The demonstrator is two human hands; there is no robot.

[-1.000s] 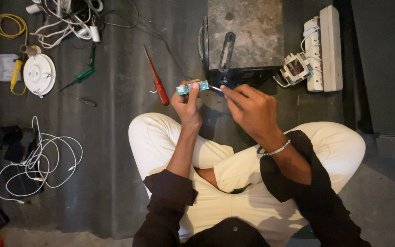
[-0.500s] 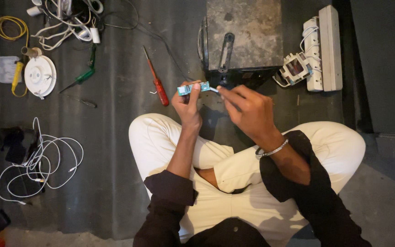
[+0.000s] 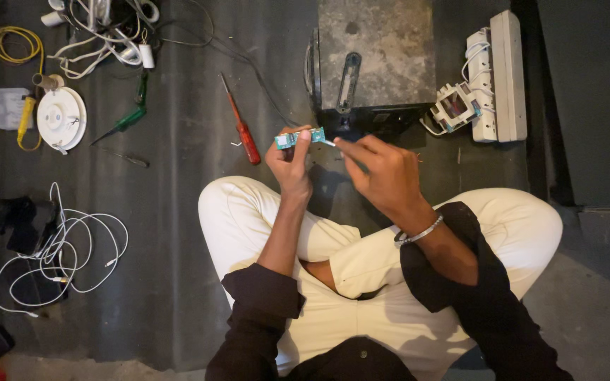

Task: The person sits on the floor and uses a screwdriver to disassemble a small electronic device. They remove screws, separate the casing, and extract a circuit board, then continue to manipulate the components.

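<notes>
I sit cross-legged on a dark mat. My left hand [image 3: 289, 164] pinches a small green circuit board [image 3: 300, 138] between thumb and fingers, held level above the floor. My right hand [image 3: 383, 173] is closed around a thin tool [image 3: 329, 143] whose tip touches the right end of the board. Most of the tool is hidden inside my fingers. A silver bracelet [image 3: 419, 233] circles my right wrist.
A grey metal box [image 3: 375, 56] stands just beyond my hands. A red screwdriver [image 3: 243, 131] and a green one [image 3: 126, 121] lie to the left. White power strips [image 3: 499, 74] sit at right; a white round fitting [image 3: 60, 118] and coiled white cable [image 3: 58, 247] at left.
Both hands with the board have shifted very slightly; my right hand's fingers have moved a little nearer the board's end. Nothing else has moved.
</notes>
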